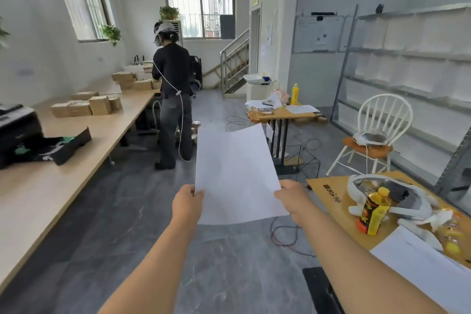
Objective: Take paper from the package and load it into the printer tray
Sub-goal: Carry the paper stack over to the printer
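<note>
Two hands (239, 201) gripping paper (237, 173)

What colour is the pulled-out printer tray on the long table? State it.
Black, with green guides inside; the printer tray shows in the head view, at left.

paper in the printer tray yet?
No: both the left hand and right hand hold the paper over the floor, apart from the open tray.
</note>
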Demonstrator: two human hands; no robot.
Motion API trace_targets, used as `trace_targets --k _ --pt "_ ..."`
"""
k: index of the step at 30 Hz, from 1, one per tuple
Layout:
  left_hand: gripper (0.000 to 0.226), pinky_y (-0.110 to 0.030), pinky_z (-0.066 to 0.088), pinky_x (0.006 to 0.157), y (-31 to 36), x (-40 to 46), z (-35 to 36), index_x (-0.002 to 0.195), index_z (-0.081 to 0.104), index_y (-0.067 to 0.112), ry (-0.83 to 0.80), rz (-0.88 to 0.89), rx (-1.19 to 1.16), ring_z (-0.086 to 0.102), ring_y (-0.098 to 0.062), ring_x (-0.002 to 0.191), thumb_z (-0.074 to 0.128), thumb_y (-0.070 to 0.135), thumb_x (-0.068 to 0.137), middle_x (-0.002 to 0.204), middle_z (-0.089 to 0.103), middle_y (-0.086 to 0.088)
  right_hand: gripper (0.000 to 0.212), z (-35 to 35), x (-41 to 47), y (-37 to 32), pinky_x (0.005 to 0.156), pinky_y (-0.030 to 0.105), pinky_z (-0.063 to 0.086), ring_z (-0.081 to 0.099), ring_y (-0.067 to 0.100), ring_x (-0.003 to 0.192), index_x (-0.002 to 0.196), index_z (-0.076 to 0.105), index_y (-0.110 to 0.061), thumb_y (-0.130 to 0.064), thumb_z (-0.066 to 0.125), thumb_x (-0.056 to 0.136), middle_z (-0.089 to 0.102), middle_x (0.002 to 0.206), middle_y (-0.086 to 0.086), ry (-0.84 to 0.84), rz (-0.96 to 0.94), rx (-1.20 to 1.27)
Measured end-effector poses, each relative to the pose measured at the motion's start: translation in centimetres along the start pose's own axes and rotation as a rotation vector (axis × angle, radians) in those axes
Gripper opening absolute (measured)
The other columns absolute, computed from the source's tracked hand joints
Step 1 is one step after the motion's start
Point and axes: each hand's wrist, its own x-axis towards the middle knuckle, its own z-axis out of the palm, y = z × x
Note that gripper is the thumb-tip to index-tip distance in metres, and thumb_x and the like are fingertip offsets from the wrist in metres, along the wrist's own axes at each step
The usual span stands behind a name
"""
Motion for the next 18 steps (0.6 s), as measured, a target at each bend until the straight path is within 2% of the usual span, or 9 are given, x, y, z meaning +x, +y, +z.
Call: trace_targets --k 2,4,6,8,12,15,18 --pt "0.016 -0.031 0.035 0.057 -0.7 1.7 -1.0 0.092 0.054 0.001 0.036 -0.006 0.010 0.044 -0.023 0.070 0.046 0.015 0.090 0.081 0.053 -0.009 0.032 1.9 1.5 -0.6 0.059 0.025 0.042 0.054 0.021 0.085 0.112 0.063 0.004 0.010 0.044 0.087 0.062 0.096 0.014 -0.025 -0.004 -0.006" --pt "0.013 -0.031 0.037 0.061 -1.3 3.5 -2.1 0.091 0.054 0.004 0.057 -0.016 0.005 0.045 -0.023 0.072 0.045 0.014 0.090 0.082 0.053 -0.009 0.031 3.9 3.2 -1.3 0.065 0.029 0.040 0.053 0.021 0.082 0.109 0.063 0.008 0.009 0.044 0.084 0.064 0.093 0.015 -0.041 -0.012 -0.004" --pt "0.011 -0.032 0.039 0.062 -1.7 5.4 -3.1 0.091 0.052 0.008 0.073 -0.030 -0.001 0.048 -0.024 0.075 0.045 0.015 0.092 0.085 0.055 -0.009 0.030 5.8 4.9 -2.2 0.068 0.030 0.037 0.050 0.020 0.080 0.107 0.062 0.010 0.008 0.045 0.082 0.067 0.102 0.027 -0.052 -0.016 -0.004" --pt "0.010 -0.032 0.039 0.062 -2.1 7.4 -4.0 0.090 0.051 0.008 0.094 -0.032 -0.008 0.047 -0.023 0.074 0.045 0.016 0.092 0.085 0.055 -0.009 0.029 7.8 6.7 -3.1 0.069 0.030 0.036 0.049 0.020 0.079 0.106 0.060 0.012 0.007 0.045 0.082 0.063 0.111 0.033 -0.074 -0.026 0.008" --pt "0.013 -0.032 0.041 0.064 -2.5 11.6 -5.7 0.092 0.053 0.007 0.129 -0.042 -0.004 0.048 -0.023 0.073 0.046 0.017 0.092 0.084 0.056 -0.009 0.030 11.2 9.8 -5.2 0.069 0.030 0.038 0.051 0.021 0.079 0.105 0.062 0.012 0.009 0.044 0.082 0.065 0.091 0.023 -0.100 -0.039 0.014" --pt "0.014 -0.032 0.040 0.063 -2.8 14.4 -6.9 0.093 0.054 0.006 0.151 -0.038 -0.004 0.048 -0.023 0.072 0.046 0.017 0.092 0.083 0.056 -0.009 0.028 13.5 12.0 -6.5 0.070 0.031 0.038 0.052 0.021 0.079 0.103 0.063 0.011 0.008 0.044 0.082 0.067 0.100 0.030 -0.120 -0.048 0.026" --pt "0.009 -0.031 0.042 0.061 -2.8 16.8 -7.7 0.090 0.051 0.010 0.165 -0.038 -0.012 0.049 -0.021 0.071 0.045 0.017 0.094 0.082 0.056 -0.006 0.029 15.5 13.9 -7.6 0.067 0.028 0.037 0.050 0.019 0.079 0.102 0.065 0.008 0.008 0.044 0.082 0.063 0.088 0.016 -0.133 -0.063 0.019"
